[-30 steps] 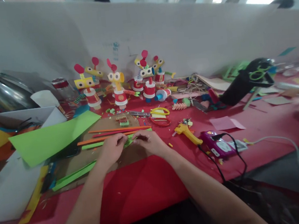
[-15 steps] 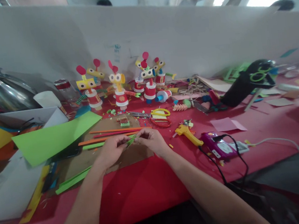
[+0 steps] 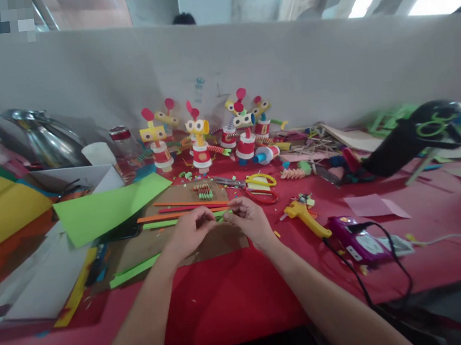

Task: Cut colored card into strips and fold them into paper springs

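Over a brown cardboard sheet, my left hand and my right hand face each other. Both sets of fingers pinch a small green paper strip between them; much of it is hidden by the fingertips. Long orange paper strips and a light green strip lie on the cardboard just beyond my hands. Farther back on it sits a folded red-and-green paper spring. Scissors with yellow and red handles lie beyond my right hand.
Several paper-cup figures stand along the grey partition. At right are a yellow glue gun, a purple power socket with cables, and a black cylindrical object. Green paper and a white box lie left.
The view has swung a little left and up, so everything appears shifted right and lower. My hands stay together on the green strip, which now shows less between the fingers.
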A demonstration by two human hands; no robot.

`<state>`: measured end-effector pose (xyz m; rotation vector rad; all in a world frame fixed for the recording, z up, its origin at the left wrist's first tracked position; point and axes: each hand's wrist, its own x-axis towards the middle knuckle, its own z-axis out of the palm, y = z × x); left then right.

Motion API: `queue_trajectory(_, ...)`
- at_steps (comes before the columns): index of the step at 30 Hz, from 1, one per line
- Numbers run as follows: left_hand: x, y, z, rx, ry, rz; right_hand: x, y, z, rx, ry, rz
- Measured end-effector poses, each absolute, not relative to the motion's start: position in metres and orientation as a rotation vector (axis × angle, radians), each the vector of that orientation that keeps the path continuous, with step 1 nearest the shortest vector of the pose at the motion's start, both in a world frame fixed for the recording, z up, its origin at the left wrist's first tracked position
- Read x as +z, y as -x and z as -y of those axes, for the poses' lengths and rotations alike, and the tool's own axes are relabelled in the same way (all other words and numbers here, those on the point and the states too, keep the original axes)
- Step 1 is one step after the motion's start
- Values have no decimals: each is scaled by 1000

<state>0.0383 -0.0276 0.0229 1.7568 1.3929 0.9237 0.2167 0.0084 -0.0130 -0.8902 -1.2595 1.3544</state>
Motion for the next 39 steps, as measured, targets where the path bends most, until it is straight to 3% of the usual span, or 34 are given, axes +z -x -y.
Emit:
queue_trajectory(6, 29, -41, 31, 873, -1817, -1638, -12, -217, -8, 1342, 918, 1282)
queue_trajectory(18, 19, -40, 28, 1075, -1664, -1619, -9, -219, -11, 1344, 894, 1287)
queue_trajectory(27, 21, -43, 28, 998, -1681, -1761, -10, -223, -13, 1315, 861, 1370)
queue_trajectory(29, 22, -42, 29, 969, -1720, -1802, -9, -225, -12, 1219, 880, 1430)
queue_trajectory(35, 21, -44, 30, 903, -1948, -1868, -7, -228, -7, 466, 837, 1913)
queue_trajectory(39, 19, -49, 32, 908, -2165, -1708, -13, -227, -7, 304, 857, 2127)
